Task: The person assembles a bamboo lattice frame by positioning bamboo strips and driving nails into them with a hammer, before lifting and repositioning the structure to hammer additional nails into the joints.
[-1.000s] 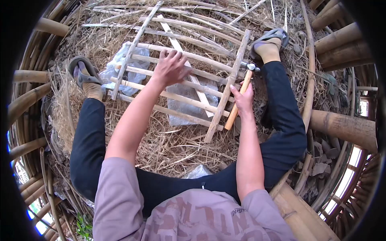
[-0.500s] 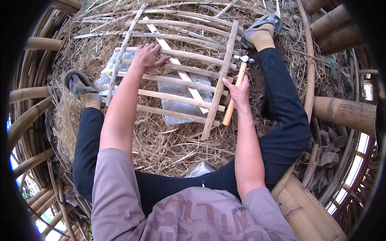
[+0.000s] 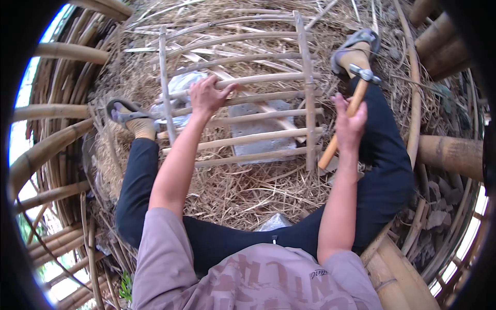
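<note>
My left hand (image 3: 207, 97) grips a middle slat of a ladder-like bamboo frame (image 3: 309, 93), with fingers bent over the slat. Several thin crosswise slats join two longer side strips in this frame. To its right, my right hand (image 3: 350, 124) is closed round the wooden handle of a hammer (image 3: 330, 151), whose metal head points away from me near my right foot. The hammer is apart from the frame. Beneath the slats lie a flat grey stone slab (image 3: 248, 129) and a loose diagonal bamboo strip (image 3: 222, 73).
Dry straw and shavings (image 3: 243, 191) cover the ground between my spread legs. A pale, plastic-like lump (image 3: 186, 81) lies under the frame's left side. Thick bamboo poles (image 3: 449, 155) stand close on both sides, with broken rubble (image 3: 439, 206) at the right.
The bamboo frame has turned anticlockwise over the slab, its side strips now pointing nearly straight away from me. My right hand and hammer have moved right, away from the frame. The view has shifted.
</note>
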{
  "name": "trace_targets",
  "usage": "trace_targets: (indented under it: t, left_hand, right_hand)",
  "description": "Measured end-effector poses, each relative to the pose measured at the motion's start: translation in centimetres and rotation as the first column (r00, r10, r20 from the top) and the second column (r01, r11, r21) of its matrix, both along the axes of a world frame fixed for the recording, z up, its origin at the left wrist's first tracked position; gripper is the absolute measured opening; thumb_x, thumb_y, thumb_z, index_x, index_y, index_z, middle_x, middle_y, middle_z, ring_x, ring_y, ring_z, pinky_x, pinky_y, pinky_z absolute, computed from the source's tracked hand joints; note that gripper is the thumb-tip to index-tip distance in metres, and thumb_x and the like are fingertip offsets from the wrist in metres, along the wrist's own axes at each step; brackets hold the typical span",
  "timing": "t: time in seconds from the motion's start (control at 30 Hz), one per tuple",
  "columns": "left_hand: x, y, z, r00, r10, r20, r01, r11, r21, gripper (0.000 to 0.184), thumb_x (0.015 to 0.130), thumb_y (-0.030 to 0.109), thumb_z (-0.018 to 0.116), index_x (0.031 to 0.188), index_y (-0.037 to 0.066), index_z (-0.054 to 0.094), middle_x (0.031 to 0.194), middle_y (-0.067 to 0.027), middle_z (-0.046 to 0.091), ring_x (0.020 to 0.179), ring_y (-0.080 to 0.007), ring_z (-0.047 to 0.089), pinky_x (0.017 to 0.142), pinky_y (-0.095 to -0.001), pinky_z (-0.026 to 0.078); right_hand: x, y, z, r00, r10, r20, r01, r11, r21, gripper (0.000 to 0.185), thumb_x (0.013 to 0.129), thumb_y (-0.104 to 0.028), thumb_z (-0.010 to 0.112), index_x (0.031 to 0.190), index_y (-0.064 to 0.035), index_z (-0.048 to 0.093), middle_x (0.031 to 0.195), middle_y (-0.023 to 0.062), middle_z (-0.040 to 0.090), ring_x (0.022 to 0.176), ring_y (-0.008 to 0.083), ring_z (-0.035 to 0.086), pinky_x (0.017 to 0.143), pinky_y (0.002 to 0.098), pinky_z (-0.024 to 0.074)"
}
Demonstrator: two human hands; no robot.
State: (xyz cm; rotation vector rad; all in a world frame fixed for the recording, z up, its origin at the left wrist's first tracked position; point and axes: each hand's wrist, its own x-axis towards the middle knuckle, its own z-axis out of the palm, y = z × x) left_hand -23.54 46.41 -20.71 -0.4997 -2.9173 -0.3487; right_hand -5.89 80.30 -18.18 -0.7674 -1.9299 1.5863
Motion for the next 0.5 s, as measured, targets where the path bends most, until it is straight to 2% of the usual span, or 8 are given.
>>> trace_targets:
  t: [0.07, 0.13, 0.17, 0.27, 0.3, 0.4, 0.5]
  left_hand:
    - [1.3, 0.4, 1.0, 0.992, 0.127, -0.017, -0.127, 0.992, 0.02, 0.071, 0.077, 0.084, 0.066, 0.076, 0.012, 0.066, 0.076, -0.0091, 0.067, 0.078, -0.0261, 0.063, 0.079, -0.0415, 0.041]
    - [2.4, 0.9, 1.6, 0.969, 0.246, -0.024, -0.245, 0.969, 0.035, 0.072, 0.075, 0.084, 0.066, 0.073, 0.012, 0.065, 0.074, -0.0092, 0.066, 0.077, -0.0262, 0.063, 0.079, -0.0415, 0.041]
    - [2.8, 1.2, 2.1, 0.951, 0.304, 0.058, -0.307, 0.95, 0.053, 0.073, 0.076, 0.084, 0.066, 0.07, 0.011, 0.064, 0.071, -0.0102, 0.066, 0.073, -0.0281, 0.064, 0.077, -0.0438, 0.043]
    - [4.3, 1.9, 2.7, 0.885, 0.441, 0.146, -0.462, 0.871, 0.169, 0.075, 0.076, 0.084, 0.065, 0.071, 0.01, 0.064, 0.07, -0.0119, 0.067, 0.07, -0.0295, 0.066, 0.071, -0.0457, 0.046]
    - [4.9, 2.1, 2.8, 0.869, 0.465, 0.17, -0.492, 0.846, 0.204, 0.076, 0.079, 0.084, 0.064, 0.073, 0.008, 0.066, 0.072, -0.0135, 0.069, 0.071, -0.0313, 0.068, 0.067, -0.048, 0.048]
    - [6.8, 2.8, 2.2, 0.806, 0.53, 0.264, -0.589, 0.761, 0.271, 0.075, 0.08, 0.082, 0.064, 0.075, 0.007, 0.068, 0.073, -0.0148, 0.07, 0.072, -0.0328, 0.069, 0.068, -0.0475, 0.05]
    - [8.8, 3.1, 1.2, 0.739, 0.596, 0.314, -0.672, 0.685, 0.281, 0.074, 0.082, 0.078, 0.065, 0.081, 0.004, 0.072, 0.077, -0.018, 0.071, 0.077, -0.0368, 0.071, 0.074, -0.0496, 0.052]
  right_hand:
    - [0.4, -0.7, 2.9, 0.997, 0.048, -0.062, -0.058, 0.983, -0.174, 0.046, 0.09, -0.036, 0.082, 0.103, -0.0034, 0.052, 0.085, 0.0042, 0.067, 0.071, 0.0113, 0.062, 0.069, 0.0269, 0.0515]
    - [0.9, -0.9, 3.8, 0.999, 0.051, 0.011, -0.049, 0.988, -0.148, 0.046, 0.091, -0.039, 0.081, 0.102, -0.0039, 0.052, 0.082, 0.003, 0.064, 0.069, 0.0101, 0.059, 0.066, 0.0266, 0.0496]
    - [1.0, -0.8, 4.1, 0.998, 0.051, 0.047, -0.044, 0.991, -0.13, 0.046, 0.092, -0.04, 0.08, 0.102, -0.0042, 0.052, 0.081, 0.0024, 0.063, 0.067, 0.0095, 0.058, 0.064, 0.0264, 0.0487]
    - [0.8, -0.5, 2.5, 0.998, 0.023, 0.051, -0.021, 1.0, -0.021, 0.046, 0.093, -0.042, 0.079, 0.1, -0.0049, 0.052, 0.078, 0.0005, 0.059, 0.063, 0.0082, 0.054, 0.059, 0.0255, 0.0464]
    - [0.9, -0.3, 2.1, 0.998, 0.034, 0.058, -0.031, 0.998, -0.055, 0.047, 0.093, -0.042, 0.079, 0.1, -0.0049, 0.052, 0.078, 0.0002, 0.059, 0.063, 0.0082, 0.053, 0.058, 0.0257, 0.0459]
    - [0.9, -0.6, 2.6, 0.997, 0.046, 0.059, -0.039, 0.992, -0.118, 0.047, 0.092, -0.043, 0.079, 0.1, -0.0047, 0.052, 0.077, -0.0004, 0.057, 0.062, 0.0079, 0.052, 0.056, 0.0262, 0.0447]
    - [0.6, -0.7, 1.7, 0.999, 0.038, 0.016, -0.036, 0.992, -0.118, 0.046, 0.093, -0.042, 0.078, 0.1, -0.0043, 0.052, 0.075, -0.0009, 0.057, 0.061, 0.0079, 0.052, 0.055, 0.0268, 0.0439]
